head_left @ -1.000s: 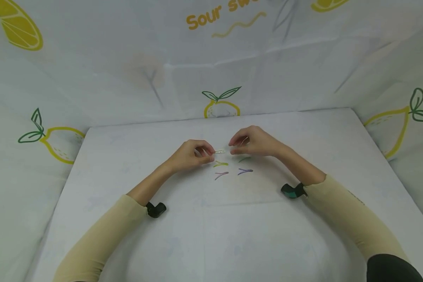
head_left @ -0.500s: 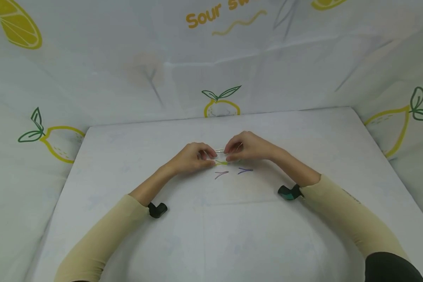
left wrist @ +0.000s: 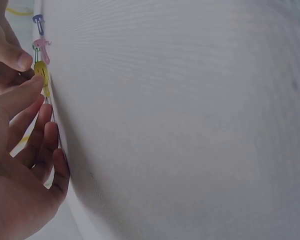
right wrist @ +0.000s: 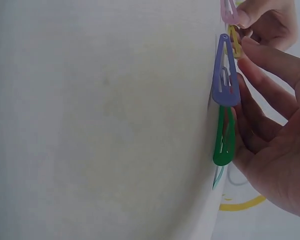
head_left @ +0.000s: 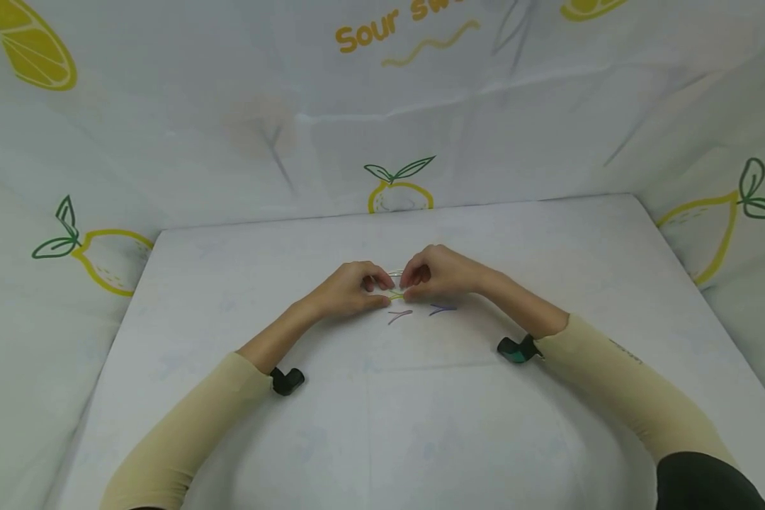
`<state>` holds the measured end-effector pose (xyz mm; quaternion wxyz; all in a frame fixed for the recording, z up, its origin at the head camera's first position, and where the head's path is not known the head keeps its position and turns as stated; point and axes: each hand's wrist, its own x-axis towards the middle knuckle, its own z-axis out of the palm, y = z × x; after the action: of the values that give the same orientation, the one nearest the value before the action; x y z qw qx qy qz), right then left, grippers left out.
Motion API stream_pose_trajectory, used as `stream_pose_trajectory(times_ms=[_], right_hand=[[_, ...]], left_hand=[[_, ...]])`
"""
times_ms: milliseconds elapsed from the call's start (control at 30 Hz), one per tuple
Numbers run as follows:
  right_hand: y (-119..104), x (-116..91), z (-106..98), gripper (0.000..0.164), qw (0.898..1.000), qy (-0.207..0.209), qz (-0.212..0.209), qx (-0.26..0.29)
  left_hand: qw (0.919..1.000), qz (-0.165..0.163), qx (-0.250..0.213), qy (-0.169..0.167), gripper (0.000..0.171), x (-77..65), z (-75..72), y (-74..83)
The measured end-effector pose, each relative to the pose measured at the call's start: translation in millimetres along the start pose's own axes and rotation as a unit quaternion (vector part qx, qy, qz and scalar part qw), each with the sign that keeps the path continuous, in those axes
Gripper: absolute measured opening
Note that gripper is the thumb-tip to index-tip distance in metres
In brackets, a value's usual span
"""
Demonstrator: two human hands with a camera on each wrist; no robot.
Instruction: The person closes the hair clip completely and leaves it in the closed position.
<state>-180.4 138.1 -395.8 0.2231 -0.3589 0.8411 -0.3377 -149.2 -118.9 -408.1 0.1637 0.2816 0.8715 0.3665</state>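
Observation:
On the white table, a yellow hair clip (head_left: 396,296) lies between the fingertips of my two hands. My left hand (head_left: 355,289) is at its left end, with the thumb overlapping the yellow clip (left wrist: 41,70) in the left wrist view and the fingers spread beyond. From the right comes my right hand (head_left: 443,273), its thumb tip beside the yellow clip (right wrist: 236,44) in the right wrist view. Nearer the person lie a pink hair clip (head_left: 400,316) and a purple one (head_left: 443,309). The right hand hides the green clip (right wrist: 223,137) from the head view.
Just past the fingertips lies something thin and silvery (head_left: 396,273). A thin teal piece (right wrist: 218,177) shows beyond the green clip. White cloth with lemon prints (head_left: 400,197) hangs behind the table (head_left: 370,425) and at both sides.
The right hand has come left and toward the person, down to the yellow clip, and now covers the green one. The left hand has shifted slightly right and nearer, away from the silvery thing.

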Motion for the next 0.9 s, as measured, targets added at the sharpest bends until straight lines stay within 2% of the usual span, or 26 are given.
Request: stream_pose_trajectory(times_ms=[467, 700, 900], right_hand=[[-6.5, 3.8, 0.9, 0.007, 1.000, -0.013, 0.014, -0.016], [-5.3, 2.3, -1.1, 0.006, 1.000, 0.008, 0.006, -0.014], [-4.7, 0.6, -3.1, 0.003, 0.999, 0.031, -0.009, -0.010]], left_hand=[[0.9998, 0.003, 0.017, -0.002, 0.024, -1.0, -0.1, 1.1], [0.9998, 0.002, 0.017, 0.000, 0.021, 0.3, 0.4, 1.0], [0.9996, 0.017, 0.008, 0.021, 0.019, -0.2, -2.8, 0.3]])
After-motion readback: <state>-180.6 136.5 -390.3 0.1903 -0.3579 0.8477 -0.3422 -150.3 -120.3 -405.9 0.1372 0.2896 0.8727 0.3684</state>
